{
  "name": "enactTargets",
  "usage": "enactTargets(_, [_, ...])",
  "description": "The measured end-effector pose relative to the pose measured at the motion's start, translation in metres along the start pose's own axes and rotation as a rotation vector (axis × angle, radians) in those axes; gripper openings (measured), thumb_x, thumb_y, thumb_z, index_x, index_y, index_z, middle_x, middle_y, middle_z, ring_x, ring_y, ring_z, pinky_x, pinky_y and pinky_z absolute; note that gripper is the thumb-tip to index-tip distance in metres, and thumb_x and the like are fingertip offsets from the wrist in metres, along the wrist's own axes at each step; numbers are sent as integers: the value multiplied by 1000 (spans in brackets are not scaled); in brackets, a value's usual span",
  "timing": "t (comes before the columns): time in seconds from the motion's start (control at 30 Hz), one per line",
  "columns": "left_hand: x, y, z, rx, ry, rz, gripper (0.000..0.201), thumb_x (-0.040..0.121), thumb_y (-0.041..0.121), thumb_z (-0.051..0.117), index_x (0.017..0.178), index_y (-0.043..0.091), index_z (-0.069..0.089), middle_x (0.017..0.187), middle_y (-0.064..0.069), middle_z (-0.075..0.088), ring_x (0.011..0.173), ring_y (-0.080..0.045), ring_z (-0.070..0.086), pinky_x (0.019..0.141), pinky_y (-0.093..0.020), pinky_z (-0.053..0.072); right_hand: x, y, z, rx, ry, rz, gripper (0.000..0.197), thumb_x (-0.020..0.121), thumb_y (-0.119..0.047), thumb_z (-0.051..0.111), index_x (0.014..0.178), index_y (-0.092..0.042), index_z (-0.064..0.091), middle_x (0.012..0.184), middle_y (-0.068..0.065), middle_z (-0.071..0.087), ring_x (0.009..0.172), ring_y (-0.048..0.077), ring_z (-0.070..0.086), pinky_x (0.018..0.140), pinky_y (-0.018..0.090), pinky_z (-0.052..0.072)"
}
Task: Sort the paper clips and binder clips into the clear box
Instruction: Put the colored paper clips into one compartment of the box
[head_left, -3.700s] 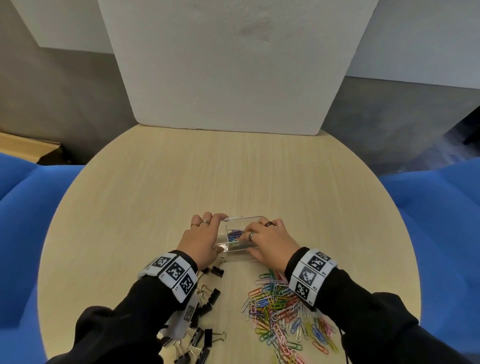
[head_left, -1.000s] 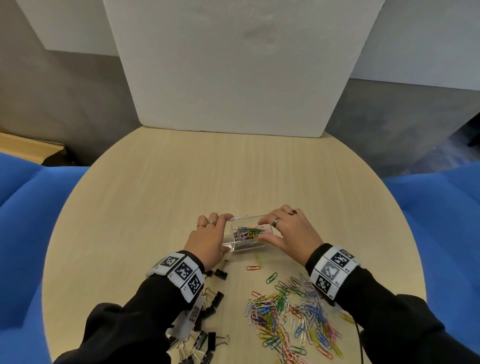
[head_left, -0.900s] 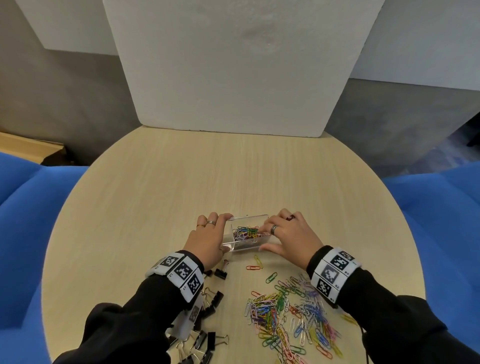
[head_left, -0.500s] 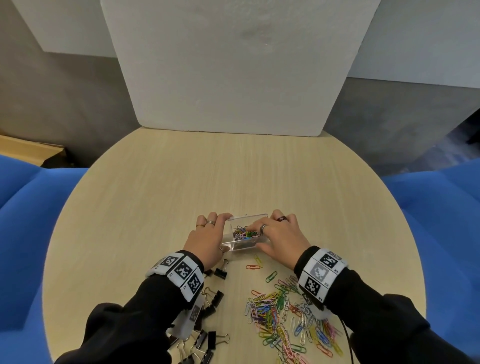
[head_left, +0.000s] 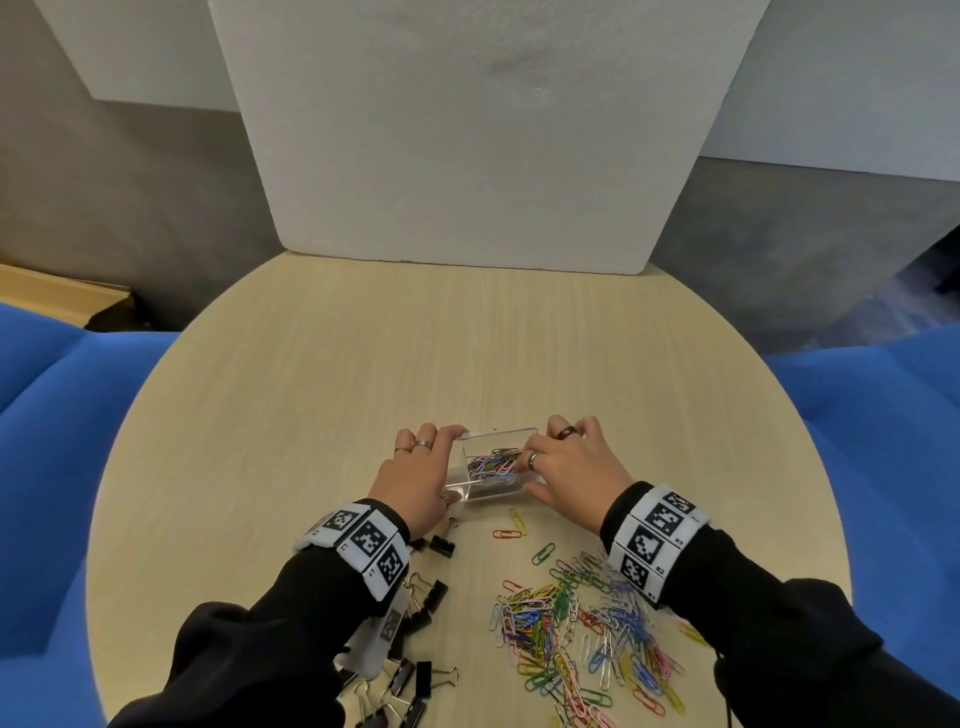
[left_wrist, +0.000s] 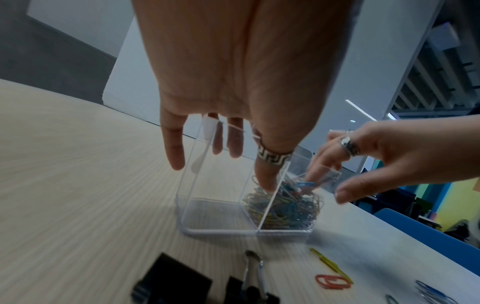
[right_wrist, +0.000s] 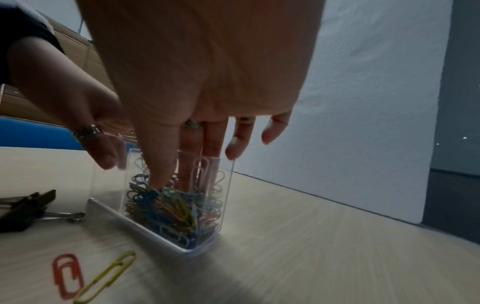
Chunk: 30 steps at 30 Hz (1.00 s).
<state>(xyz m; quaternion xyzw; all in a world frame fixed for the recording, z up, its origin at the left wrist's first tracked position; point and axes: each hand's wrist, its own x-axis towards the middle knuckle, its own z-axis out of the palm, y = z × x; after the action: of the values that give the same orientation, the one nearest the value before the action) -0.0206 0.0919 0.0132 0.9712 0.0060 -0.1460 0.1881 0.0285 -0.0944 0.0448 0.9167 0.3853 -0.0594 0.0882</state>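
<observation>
Small clear plastic two-compartment box (head_left: 496, 467) sits on the round pale wood-grain table (head_left: 363, 364), between both hands. Left hand (head_left: 415, 483) holds the box's left end, thumb on the near wall, fingers over the far rim; its left compartment is bare. Right hand (head_left: 571, 467) has thumb and fingers reaching into the right compartment, tips on the coloured wire paper clips (right_wrist: 171, 203) heaped there; whether they pinch any, cannot tell.

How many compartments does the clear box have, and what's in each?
2. The clear box has a left compartment, which is empty, and a right compartment, which holds coloured paper clips. The right hand reaches in there.
</observation>
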Motion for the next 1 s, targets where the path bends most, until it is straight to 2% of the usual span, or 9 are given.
enactTargets(0.07, [1,0,0,-5,-1,0,71,86,23,60,142,25,17,130,-2,34,118,-24,32,91,-38,46,2,-1,5,50,-79,-15,36,91,-40,48,124,-29,55,122,-11,57,111,20,39,86,40,28])
enactTargets(0.13, [0,0,0,-4,-5,0,71,85,23,60,142,25,17,130,-2,34,118,-24,32,91,-38,46,3,-1,5,137,-90,17,38,93,-36,46,131,-31,48,130,-12,52,114,18,34,88,38,24])
enactTargets(0.33, [1,-1,1,-4,4,9,71,85,23,61,141,26,18,129,-1,34,118,-23,32,89,-37,47,0,3,1,179,-1,48,25,95,-30,45,115,-26,59,116,-8,60,110,17,42,87,36,25])
enactTargets(0.47, [1,-1,1,4,1,12,70,85,24,61,141,26,18,129,-1,35,117,-24,32,89,-38,47,3,10,-4,451,4,117,15,89,-34,56,97,-26,66,95,-13,62,91,8,39,86,31,24])
enactTargets(0.6, [2,-1,1,5,5,13,71,85,24,61,141,25,18,130,-1,35,118,-23,33,90,-38,47,8,7,-6,688,186,209,9,81,-28,67,85,-21,70,86,-6,57,88,10,41,88,32,32])
enactTargets(0.73, [0,0,0,13,4,7,71,85,23,61,141,25,18,130,-1,34,118,-23,32,90,-38,47,20,-10,-2,641,170,236,17,86,-28,61,99,-23,70,97,-4,67,92,13,45,90,32,31])
enactTargets(0.83, [0,0,0,2,1,14,70,85,24,60,141,25,18,130,-1,34,118,-23,32,90,-38,46,16,-15,7,420,162,139,27,91,-33,52,113,-26,65,103,-5,69,97,18,47,85,33,29])
enactTargets(0.93, [1,-1,1,-3,6,17,70,85,25,60,141,25,18,130,-1,34,118,-23,32,91,-38,46,9,-11,8,453,195,66,28,91,-38,51,113,-26,64,108,-8,67,98,17,46,84,33,30])
enactTargets(1.0, [1,-2,2,-7,8,19,70,85,25,61,141,25,19,130,-1,35,118,-23,32,91,-39,46,6,-10,9,441,110,-4,31,91,-44,49,115,-30,62,114,-13,61,101,14,41,83,31,25])
